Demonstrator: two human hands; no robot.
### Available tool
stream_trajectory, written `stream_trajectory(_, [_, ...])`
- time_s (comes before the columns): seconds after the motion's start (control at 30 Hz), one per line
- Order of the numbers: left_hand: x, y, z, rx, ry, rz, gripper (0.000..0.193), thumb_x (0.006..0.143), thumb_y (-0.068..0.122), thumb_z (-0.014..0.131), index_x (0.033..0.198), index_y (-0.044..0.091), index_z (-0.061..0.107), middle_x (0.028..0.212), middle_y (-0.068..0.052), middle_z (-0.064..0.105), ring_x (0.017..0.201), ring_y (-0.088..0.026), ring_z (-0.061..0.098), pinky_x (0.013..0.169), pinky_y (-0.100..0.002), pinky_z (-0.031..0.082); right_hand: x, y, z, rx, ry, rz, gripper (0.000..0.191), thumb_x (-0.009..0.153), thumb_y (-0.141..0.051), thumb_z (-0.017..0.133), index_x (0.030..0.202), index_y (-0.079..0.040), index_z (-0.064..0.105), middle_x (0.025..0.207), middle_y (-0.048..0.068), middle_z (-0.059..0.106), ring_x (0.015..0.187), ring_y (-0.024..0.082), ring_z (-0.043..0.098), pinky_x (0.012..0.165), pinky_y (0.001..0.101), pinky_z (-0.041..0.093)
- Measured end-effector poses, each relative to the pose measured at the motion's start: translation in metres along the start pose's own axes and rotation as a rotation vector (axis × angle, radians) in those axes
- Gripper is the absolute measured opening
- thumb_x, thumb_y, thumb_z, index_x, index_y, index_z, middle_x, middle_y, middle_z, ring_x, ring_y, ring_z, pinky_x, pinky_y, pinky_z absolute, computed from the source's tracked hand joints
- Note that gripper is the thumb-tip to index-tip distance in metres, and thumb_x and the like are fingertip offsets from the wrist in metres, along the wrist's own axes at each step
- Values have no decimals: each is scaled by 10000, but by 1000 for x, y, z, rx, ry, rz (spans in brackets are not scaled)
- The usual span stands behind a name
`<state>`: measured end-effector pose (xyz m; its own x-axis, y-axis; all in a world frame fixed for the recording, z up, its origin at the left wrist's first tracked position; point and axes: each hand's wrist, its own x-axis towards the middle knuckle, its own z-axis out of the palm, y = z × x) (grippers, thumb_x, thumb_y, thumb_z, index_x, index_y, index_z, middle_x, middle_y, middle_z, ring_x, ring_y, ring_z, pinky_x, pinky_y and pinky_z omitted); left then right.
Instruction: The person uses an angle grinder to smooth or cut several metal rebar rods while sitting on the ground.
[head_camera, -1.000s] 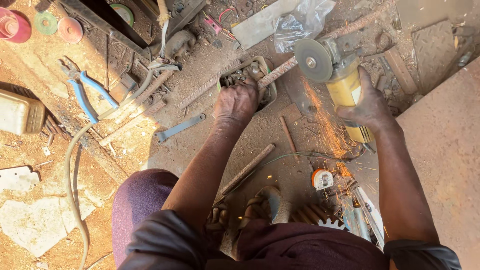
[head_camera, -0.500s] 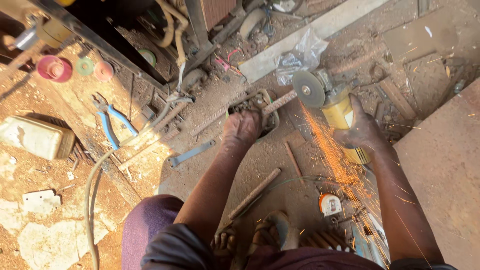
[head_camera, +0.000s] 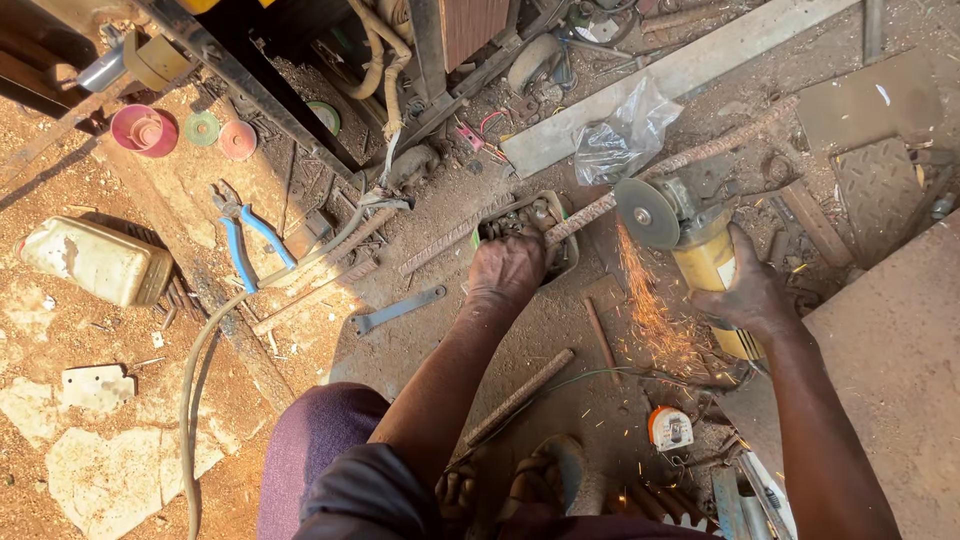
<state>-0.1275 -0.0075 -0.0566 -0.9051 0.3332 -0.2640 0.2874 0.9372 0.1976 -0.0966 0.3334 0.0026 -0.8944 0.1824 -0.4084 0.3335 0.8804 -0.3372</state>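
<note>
Rebar (head_camera: 690, 158) runs diagonally from under the left hand (head_camera: 508, 268), whose fingers press it down, up-right past the grinder (head_camera: 700, 250); right hand (head_camera: 750, 295) fingers wrap the grinder body, sparks (head_camera: 650, 310) falling.

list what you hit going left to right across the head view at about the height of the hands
White plastic jug → blue-handled pliers → flat metal wrench → left hand pressing the ribbed steel bar → grinder disc throwing sparks → yellow angle grinder → right hand gripping it.
</note>
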Motion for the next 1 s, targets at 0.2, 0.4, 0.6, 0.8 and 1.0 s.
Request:
stream_trajectory(0.2, [-1, 2, 1, -18, 8, 3, 608, 1077, 465, 419, 1426, -33, 436, 822, -93, 747, 671, -218, 727, 554, -385, 579, 3, 2, 4, 73, 28, -11, 1228, 598, -282, 856, 1660, -177, 250, 1333, 223, 655, 1213, 375, 652, 1046, 469, 511])
stream_trajectory(0.4, [2, 2, -1, -96, -22, -21, 590, 1094, 362, 412, 1504, -62, 381, 846, -111, 744, 649, -225, 729, 521, -398, 575, 1, -6, 6, 75, 69, -97, 1234, 611, -253, 888, 1662, -119, 255, 1403, 230, 615, 1263, 364, 623, 1058, 468, 492])
stream_trajectory(0.6, [-2, 1, -3, -6, 32, 31, 565, 1062, 255, 428, 1489, -108, 360, 756, -111, 730, 551, -175, 717, 442, -335, 569, -3, -8, 9, 52, 39, -60, 1225, 641, -266, 870, 1699, -157, 262, 1429, 195, 624, 1264, 349, 638, 1076, 475, 503])
stream_trajectory(0.8, [0, 2, 3, 10, 111, 2, 448, 1025, 126, 494, 1446, -31, 487, 790, -76, 745, 624, -165, 717, 525, -349, 569, 0, -3, 8, 4, 53, -92, 1217, 648, -248, 887, 1684, -156, 255, 1429, 201, 613, 1259, 374, 624, 1061, 497, 497])
stream_trajectory(1.0, [2, 1, 21, 10, 279, 6, 417, 976, 201, 527, 1327, -20, 573, 783, -108, 759, 645, -224, 736, 522, -384, 579, 1, -4, 10, 61, 40, -45, 1231, 625, -241, 880, 1673, -136, 242, 1428, 195, 610, 1269, 345, 625, 1069, 466, 497])
